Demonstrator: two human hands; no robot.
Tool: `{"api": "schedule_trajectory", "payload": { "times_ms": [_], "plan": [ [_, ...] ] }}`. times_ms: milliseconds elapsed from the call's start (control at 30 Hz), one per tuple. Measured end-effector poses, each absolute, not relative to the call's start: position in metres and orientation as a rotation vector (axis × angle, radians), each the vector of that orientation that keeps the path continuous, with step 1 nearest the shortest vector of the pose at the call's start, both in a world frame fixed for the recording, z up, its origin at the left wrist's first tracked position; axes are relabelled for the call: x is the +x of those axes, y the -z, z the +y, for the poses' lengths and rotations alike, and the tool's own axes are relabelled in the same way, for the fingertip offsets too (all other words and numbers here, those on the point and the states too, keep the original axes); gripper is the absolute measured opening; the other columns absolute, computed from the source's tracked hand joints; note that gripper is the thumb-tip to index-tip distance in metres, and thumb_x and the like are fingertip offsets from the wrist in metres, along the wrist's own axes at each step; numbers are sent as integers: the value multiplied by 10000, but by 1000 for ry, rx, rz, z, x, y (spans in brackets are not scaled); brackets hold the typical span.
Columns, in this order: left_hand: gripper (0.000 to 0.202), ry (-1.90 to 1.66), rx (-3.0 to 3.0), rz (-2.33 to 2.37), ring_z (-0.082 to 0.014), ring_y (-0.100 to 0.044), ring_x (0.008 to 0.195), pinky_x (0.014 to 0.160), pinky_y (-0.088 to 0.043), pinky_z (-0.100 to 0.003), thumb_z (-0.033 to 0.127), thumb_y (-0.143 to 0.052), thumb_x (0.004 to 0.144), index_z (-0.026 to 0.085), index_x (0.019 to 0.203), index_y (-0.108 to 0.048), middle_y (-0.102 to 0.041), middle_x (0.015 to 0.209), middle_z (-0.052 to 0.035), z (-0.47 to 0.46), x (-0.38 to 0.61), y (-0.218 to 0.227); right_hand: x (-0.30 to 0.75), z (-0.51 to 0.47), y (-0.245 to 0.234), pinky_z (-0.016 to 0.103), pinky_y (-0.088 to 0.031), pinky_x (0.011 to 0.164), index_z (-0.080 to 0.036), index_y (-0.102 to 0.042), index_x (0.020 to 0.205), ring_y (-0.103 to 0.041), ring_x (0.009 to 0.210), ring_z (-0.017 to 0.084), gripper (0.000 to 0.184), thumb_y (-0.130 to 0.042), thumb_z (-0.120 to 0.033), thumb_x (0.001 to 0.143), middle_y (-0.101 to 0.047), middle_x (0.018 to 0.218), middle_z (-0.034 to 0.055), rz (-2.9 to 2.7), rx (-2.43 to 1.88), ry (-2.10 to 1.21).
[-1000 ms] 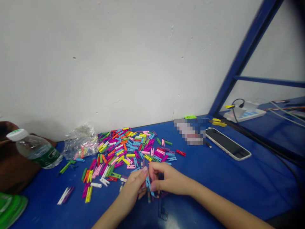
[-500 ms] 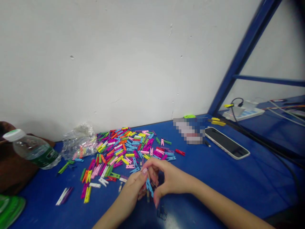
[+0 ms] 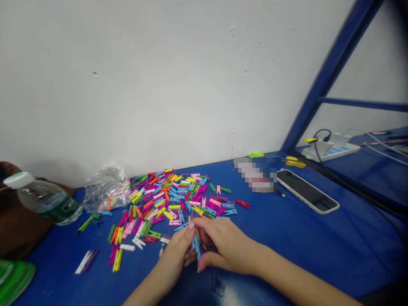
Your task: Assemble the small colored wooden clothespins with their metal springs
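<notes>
A heap of small coloured clothespins [image 3: 172, 199] lies spread on the blue table [image 3: 287, 238]. Just in front of the heap my left hand [image 3: 178, 253] and my right hand [image 3: 223, 246] meet, both with fingers closed. Between them they pinch a light-blue clothespin [image 3: 195, 246], held roughly upright, along with what looks like other pins. A dark pin [image 3: 218, 284] lies on the table just below my right hand.
A crumpled clear plastic bag [image 3: 106, 187] and a lying water bottle [image 3: 44, 199] sit at the left, near a brown object and a green one. A phone [image 3: 307, 191], yellow-handled tool [image 3: 293, 161], power strip [image 3: 331, 148] with cables and a blue frame post [image 3: 325, 80] are at the right.
My right hand's fingers have closed back over the blue pin after opening slightly. Both hands stayed in place; the view shifted a little.
</notes>
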State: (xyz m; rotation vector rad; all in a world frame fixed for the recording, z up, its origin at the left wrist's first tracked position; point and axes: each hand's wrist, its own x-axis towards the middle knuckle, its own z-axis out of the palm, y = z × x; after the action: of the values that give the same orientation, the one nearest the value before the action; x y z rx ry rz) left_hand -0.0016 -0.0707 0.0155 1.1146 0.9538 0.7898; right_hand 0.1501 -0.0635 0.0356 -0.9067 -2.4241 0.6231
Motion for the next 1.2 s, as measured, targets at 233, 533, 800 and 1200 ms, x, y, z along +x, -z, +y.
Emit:
{"api": "schedule_trajectory", "payload": {
  "times_ms": [233, 533, 800, 1200],
  "plan": [
    [446, -814, 1469, 1211, -93, -302, 461, 453, -244, -219, 544, -313, 767, 166, 556, -418, -359, 483, 55, -73, -5, -26, 151, -59, -32, 253, -376, 642, -137, -399, 1167, -550, 716, 177, 632, -461, -570, 711, -605, 816, 67, -2418, -916, -542],
    [349, -798, 1798, 1347, -116, -375, 520, 494, -256, -217, 381, -289, 833, 177, 586, -427, -426, 542, 35, -73, -7, -31, 146, -59, -29, 227, -348, 551, -152, -491, 946, -532, 625, 151, 476, -504, -555, 693, -588, 724, 32, -2327, -1130, -550],
    [317, -793, 1974, 1391, -145, -459, 559, 526, -285, -218, 365, -333, 820, 185, 595, -465, -521, 575, 4, -74, -12, -27, 143, -61, -23, 183, -300, 491, -164, -488, 784, -489, 559, 101, 218, -384, -347, 841, -561, 652, -4, -2426, -963, -834],
    [350, -809, 1817, 1290, -125, -409, 531, 504, -286, -218, 404, -308, 820, 178, 588, -441, -460, 558, 24, -75, -7, -32, 144, -61, -22, 186, -301, 501, -159, -479, 749, -448, 543, 101, 263, -330, -348, 855, -529, 629, -2, -2411, -902, -843]
  ]
}}
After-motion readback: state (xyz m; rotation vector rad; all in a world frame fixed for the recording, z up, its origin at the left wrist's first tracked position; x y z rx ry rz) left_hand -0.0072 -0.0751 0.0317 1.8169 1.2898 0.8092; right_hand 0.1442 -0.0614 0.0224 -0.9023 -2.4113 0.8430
